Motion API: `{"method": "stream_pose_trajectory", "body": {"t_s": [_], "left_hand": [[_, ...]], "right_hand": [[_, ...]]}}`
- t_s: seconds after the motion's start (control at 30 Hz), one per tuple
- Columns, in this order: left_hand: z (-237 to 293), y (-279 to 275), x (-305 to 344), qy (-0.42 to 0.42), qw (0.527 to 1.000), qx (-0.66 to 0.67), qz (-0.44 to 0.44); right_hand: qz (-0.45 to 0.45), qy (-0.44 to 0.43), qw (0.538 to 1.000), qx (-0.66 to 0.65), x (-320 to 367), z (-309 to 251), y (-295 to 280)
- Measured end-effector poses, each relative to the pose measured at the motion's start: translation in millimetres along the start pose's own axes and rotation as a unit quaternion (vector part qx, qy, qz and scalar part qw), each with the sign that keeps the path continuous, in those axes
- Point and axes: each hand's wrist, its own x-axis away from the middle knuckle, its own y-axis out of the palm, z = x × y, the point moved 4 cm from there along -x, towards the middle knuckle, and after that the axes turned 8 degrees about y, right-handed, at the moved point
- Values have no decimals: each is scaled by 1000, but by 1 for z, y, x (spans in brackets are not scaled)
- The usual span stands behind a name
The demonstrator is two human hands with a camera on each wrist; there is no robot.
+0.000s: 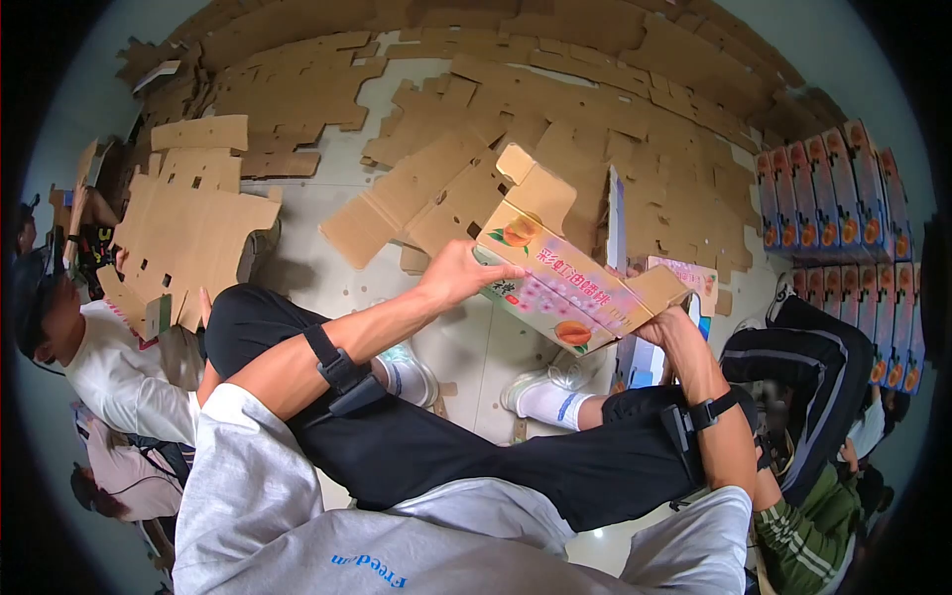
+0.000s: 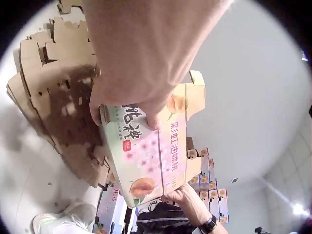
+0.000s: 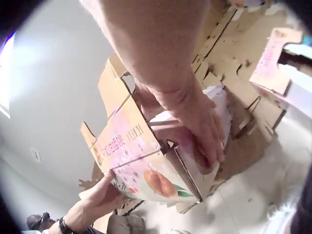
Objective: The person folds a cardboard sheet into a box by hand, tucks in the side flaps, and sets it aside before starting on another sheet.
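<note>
A printed cardboard fruit box (image 1: 565, 283), with peach pictures, pink blossoms and red lettering, is held tilted above the floor between both hands. My left hand (image 1: 461, 273) grips one end, the thumb lying on the printed face and the fingers behind the edge. At the opposite end my right hand (image 1: 670, 327) holds the box; in the right wrist view its fingers (image 3: 209, 134) lie along the end panel and its thumb is partly hidden. Plain brown flaps (image 1: 535, 188) stick out from the upper side of the box.
Flat brown cardboard sheets (image 1: 585, 129) cover much of the floor ahead. Finished-looking printed boxes (image 1: 818, 188) stand stacked at the right. Another printed box (image 1: 684, 278) is just beyond my right hand. A person at left holds a large cardboard sheet (image 1: 188, 228); others sit close on both sides.
</note>
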Motion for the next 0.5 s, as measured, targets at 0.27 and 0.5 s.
{"method": "stream_pose_trajectory", "body": {"t_s": [0.27,0.5], "left_hand": [[3,-9,2,-58,997,30,36],[38,-11,9,-42,999,26,-2]], "right_hand": [[-86,92,992,-18,-5,20,19],[-31,-1,999,-24,0,-17,34]]}}
